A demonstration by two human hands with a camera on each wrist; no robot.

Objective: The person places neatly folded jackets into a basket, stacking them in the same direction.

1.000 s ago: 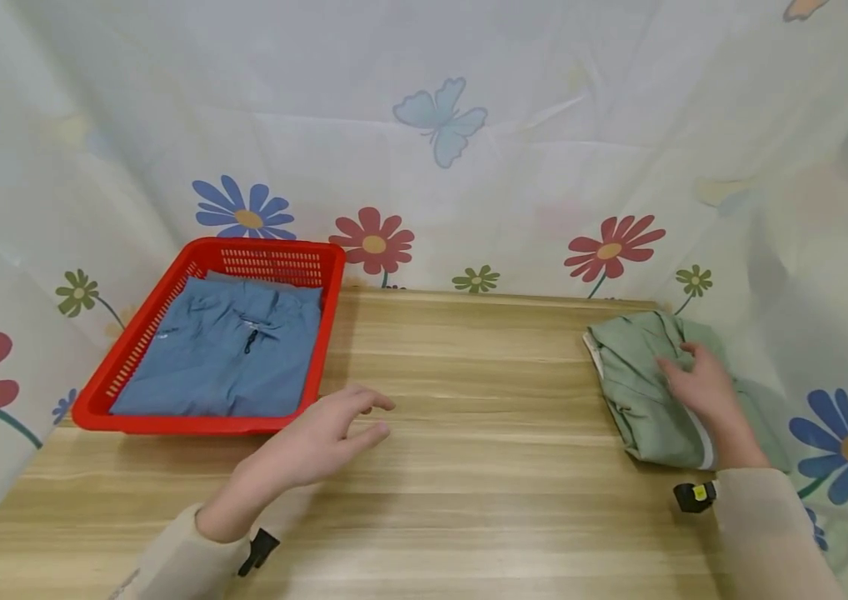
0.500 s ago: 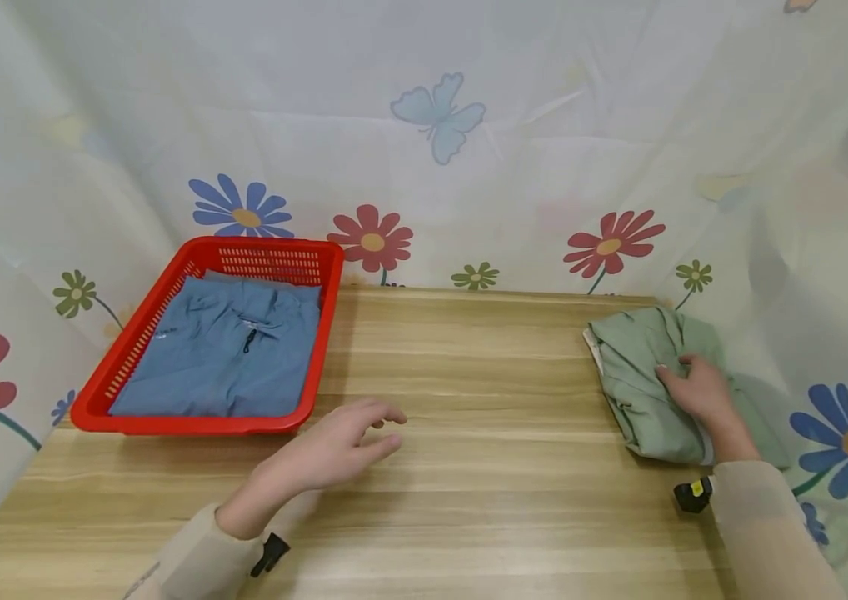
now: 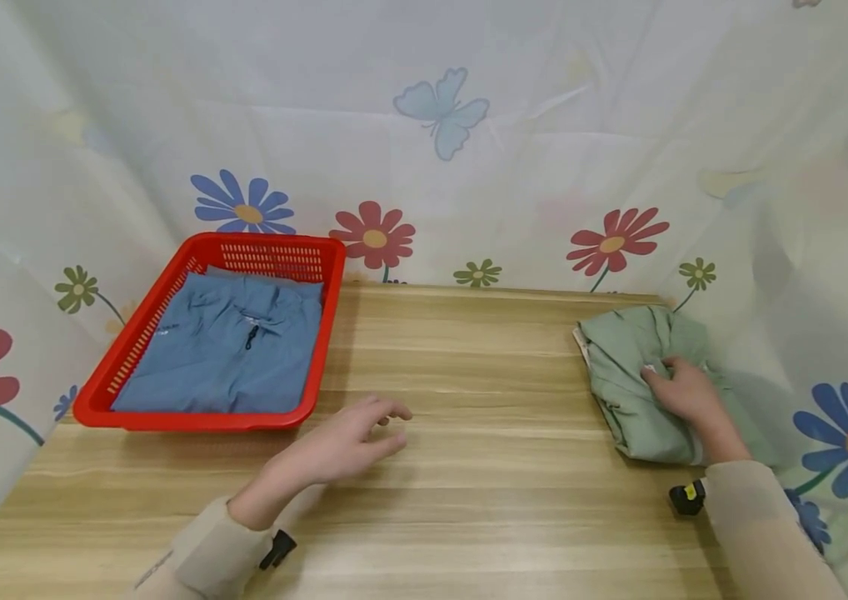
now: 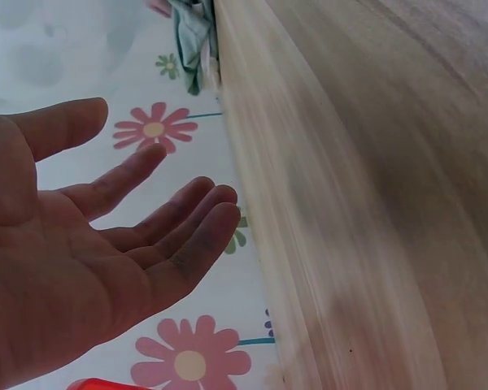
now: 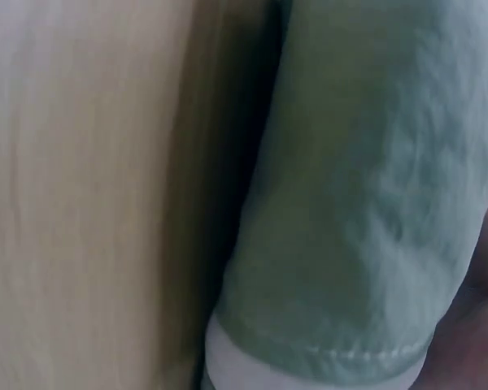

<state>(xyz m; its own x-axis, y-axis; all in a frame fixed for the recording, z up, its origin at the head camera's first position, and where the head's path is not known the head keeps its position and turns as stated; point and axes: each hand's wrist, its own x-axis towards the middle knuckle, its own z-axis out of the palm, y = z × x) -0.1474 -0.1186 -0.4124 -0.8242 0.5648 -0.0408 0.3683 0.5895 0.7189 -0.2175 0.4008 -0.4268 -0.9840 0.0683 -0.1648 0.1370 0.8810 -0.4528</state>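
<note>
On the right of the table lies a folded green garment (image 3: 622, 375) with a pale edge showing at its left side. My right hand (image 3: 690, 396) grips its upper layer, thumb toward the left, the other fingertips partly hidden in the cloth. Close up in the right wrist view, the green fabric (image 5: 366, 179) bulges beside the table, a white band along its lower edge. My left hand (image 3: 352, 442) hovers over the table holding nothing; its fingers look loosely bent in the left wrist view. A folded blue zip garment (image 3: 229, 350) fills the red basket (image 3: 202, 422) at the left.
The wooden table (image 3: 461, 508) ends at the back and right against a white curtain (image 3: 529, 158) printed with flowers and a butterfly. The basket's right wall stands just beyond the left hand.
The right hand has taken hold of the green garment and both have shifted slightly left. My left hand has drifted a little to the right.
</note>
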